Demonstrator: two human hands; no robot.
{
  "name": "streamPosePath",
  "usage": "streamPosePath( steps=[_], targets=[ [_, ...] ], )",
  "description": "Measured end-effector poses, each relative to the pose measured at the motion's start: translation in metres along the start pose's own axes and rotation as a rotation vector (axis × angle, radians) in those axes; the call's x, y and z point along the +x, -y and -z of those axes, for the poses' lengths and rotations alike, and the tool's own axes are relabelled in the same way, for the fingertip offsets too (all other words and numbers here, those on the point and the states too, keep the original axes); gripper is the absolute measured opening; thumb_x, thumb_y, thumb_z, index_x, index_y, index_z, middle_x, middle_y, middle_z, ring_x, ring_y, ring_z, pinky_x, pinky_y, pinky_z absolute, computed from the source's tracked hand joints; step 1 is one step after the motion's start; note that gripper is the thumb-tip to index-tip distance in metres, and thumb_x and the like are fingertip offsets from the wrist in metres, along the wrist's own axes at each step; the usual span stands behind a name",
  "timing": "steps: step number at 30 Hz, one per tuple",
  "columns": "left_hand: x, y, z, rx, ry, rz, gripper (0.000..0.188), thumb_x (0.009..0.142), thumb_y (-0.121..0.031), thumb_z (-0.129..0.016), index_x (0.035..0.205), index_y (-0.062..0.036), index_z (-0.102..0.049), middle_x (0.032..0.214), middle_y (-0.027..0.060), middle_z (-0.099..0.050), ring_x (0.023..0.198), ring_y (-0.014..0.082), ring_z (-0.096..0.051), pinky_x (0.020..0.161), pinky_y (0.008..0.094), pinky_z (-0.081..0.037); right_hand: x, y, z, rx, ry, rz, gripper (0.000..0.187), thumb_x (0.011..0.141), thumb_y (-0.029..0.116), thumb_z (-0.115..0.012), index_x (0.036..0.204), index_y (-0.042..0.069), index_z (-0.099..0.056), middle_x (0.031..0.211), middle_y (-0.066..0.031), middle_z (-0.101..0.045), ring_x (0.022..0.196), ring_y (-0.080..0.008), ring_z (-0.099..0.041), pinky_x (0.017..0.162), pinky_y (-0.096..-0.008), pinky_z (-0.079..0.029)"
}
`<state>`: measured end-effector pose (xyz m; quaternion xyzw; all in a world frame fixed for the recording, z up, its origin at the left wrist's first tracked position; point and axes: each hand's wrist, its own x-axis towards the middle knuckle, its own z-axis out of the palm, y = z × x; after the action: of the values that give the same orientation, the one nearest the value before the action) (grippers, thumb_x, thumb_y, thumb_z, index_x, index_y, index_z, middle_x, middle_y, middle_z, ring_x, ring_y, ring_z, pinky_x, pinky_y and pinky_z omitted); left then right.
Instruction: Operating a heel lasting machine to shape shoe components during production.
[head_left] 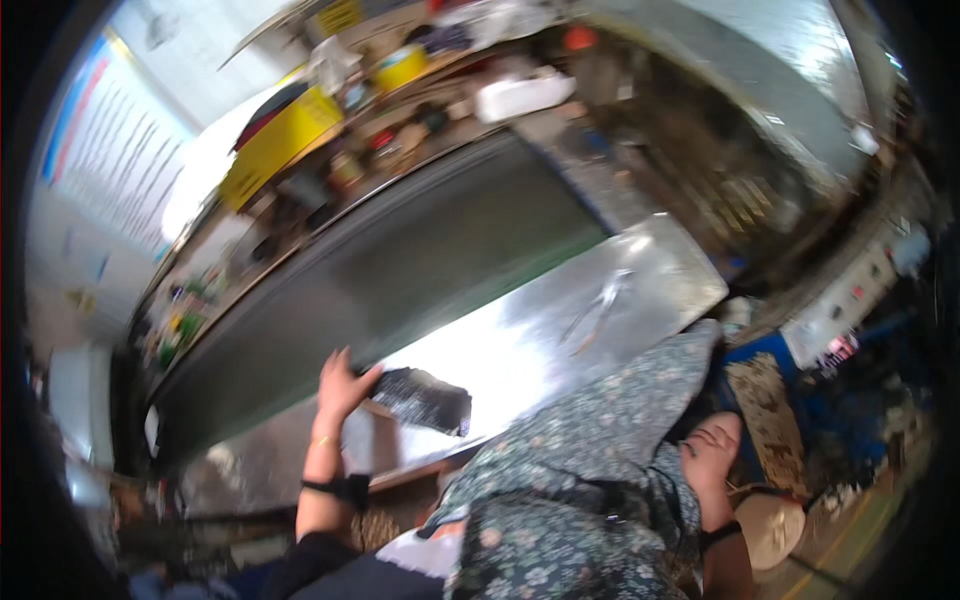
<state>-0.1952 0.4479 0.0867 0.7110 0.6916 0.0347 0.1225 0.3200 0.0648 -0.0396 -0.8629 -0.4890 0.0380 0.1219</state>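
Note:
My left hand [343, 388] is at the near edge of a dark belt-like surface [400, 250], its fingers apart and nothing seen in it. Its thumb points at a black, speckled, roughly rectangular piece [422, 401] on the shiny metal tabletop [500, 365]; I cannot tell whether they touch. A thin, two-armed metal tool [602, 308], blurred, lies further right on the metal. Low on the right, my right hand [710, 452] is beside the floral cloth [590, 420] over my lap. Its fingers look bent, but blur hides whether they hold anything.
Behind the dark surface runs a cluttered shelf with a yellow panel [283, 150], a yellow tape roll [401, 68] and a white container [525, 97]. A worn brown board [766, 420] and a round tan seat-like disc [770, 530] are at the right.

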Motion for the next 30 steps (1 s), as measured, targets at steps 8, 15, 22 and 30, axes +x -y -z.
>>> streamPosePath(
  steps=[8,15,22,30],
  targets=[
    [-0.009,0.036,0.033,0.328,0.344,-0.718,0.100,0.050,-0.069,-0.083,0.117,0.0005,-0.057,0.108,0.0235,-0.063,0.110,0.0423,-0.059,0.095,0.0481,-0.047,0.002,0.016,-0.015,0.024,0.102,-0.177,0.026,0.081,0.036,-0.066,0.091,0.014,-0.076,0.110,-0.0012,-0.070,0.126,-0.0260,-0.046,0.110,-0.0487,-0.021],
    [-0.014,-0.023,0.001,0.078,0.497,-0.655,0.092,0.061,-0.050,-0.090,0.122,0.0076,-0.055,0.103,0.0171,-0.071,0.091,0.0266,-0.071,0.083,0.0367,-0.055,-0.008,0.011,0.003,0.258,0.053,-0.265,0.019,0.082,0.027,-0.065,0.088,0.011,-0.074,0.097,-0.0085,-0.072,0.107,-0.0276,-0.061,0.096,-0.0459,-0.039],
    [-0.117,-0.234,-0.022,-0.803,0.619,-0.704,0.075,0.067,-0.024,-0.088,0.123,0.0127,-0.055,0.103,0.0152,-0.070,0.089,0.0205,-0.066,0.082,0.0320,-0.053,0.043,0.125,0.192,0.948,-0.155,0.107,0.068,0.092,0.040,-0.066,0.145,0.005,-0.040,0.136,-0.0242,-0.054,0.107,-0.0334,-0.065,0.089,-0.0402,-0.053],
    [-0.140,-0.340,-0.035,-1.409,1.321,-0.576,0.064,0.102,-0.043,-0.048,0.147,0.0007,-0.034,0.136,0.0150,-0.053,0.121,0.0249,-0.054,0.103,0.0364,-0.045,0.019,0.158,0.185,0.215,-0.431,0.265,0.052,0.076,0.029,-0.077,0.123,0.012,-0.063,0.119,-0.0121,-0.065,0.093,-0.0272,-0.069,0.074,-0.0357,-0.058]
  ],
)
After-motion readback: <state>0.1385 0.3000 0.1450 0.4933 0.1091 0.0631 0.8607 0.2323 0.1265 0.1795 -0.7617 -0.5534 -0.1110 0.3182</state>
